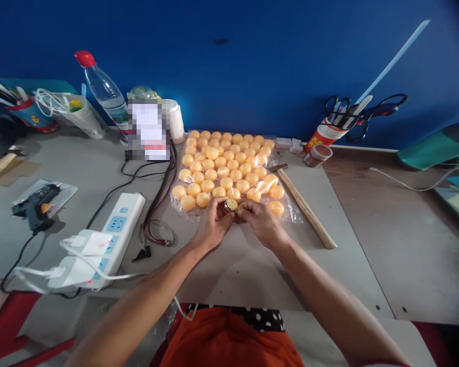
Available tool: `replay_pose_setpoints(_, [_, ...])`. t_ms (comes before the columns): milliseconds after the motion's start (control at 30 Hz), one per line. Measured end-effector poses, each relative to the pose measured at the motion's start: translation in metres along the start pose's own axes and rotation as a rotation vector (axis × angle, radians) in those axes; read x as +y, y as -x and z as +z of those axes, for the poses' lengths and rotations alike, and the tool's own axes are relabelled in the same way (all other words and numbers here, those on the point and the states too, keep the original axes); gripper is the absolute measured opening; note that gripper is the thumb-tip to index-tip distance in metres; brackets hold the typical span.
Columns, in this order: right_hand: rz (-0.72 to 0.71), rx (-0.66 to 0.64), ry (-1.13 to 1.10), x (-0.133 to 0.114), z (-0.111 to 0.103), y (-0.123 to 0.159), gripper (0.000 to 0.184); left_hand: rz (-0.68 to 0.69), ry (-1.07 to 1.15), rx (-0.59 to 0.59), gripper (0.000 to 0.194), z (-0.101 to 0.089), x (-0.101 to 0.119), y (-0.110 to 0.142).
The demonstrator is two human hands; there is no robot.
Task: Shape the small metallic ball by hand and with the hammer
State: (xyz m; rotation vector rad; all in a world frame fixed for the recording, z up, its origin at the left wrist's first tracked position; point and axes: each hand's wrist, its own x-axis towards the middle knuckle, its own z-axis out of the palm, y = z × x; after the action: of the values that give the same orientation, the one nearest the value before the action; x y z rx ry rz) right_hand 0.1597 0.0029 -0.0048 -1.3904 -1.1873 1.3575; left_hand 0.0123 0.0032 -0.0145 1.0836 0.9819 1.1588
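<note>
Close to the near edge of a spread of orange-yellow balls [222, 173], my left hand [212, 224] is closed around a small round piece [231, 205] with a shiny, gold-coloured face. The fingers of my right hand [263, 222] are pinched together at that piece's right edge. Whether they also grip something smaller there is too fine to make out. Clear plastic film [294, 213] lies about the balls, its crumpled edge showing to the right of my right hand.
A hammer [306, 210] with a wooden handle lies right of the balls. Leftward are a white power strip [124, 216] with plugged-in chargers, dark cables and a black glue gun [38, 204]. A bottle [105, 92], cups and a pen holder [325, 135] stand along the blue wall.
</note>
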Motion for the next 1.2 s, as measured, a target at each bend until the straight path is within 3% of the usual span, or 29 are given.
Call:
replay_pose_setpoints(500, [-0.047,0.057,0.070,0.004,0.000,-0.001,0.018,0.001,0.062,-0.026,0.039,0.002,0.001,0.002])
replay_pose_setpoints(633, [-0.030,0.038,-0.018,-0.002,0.002,-0.001,0.018,-0.042,0.070,-0.004,0.043,0.001,0.004,0.001])
replay_pose_setpoints(833, [0.038,0.011,-0.267,-0.020,0.004,0.003,0.032,-0.060,0.071,-0.062,0.047,0.002,0.014,0.000])
replay_pose_setpoints(1200, [0.070,-0.065,-0.290,-0.018,-0.002,0.000,0.037,-0.132,0.110,-0.079,0.047,0.000,0.017,0.001])
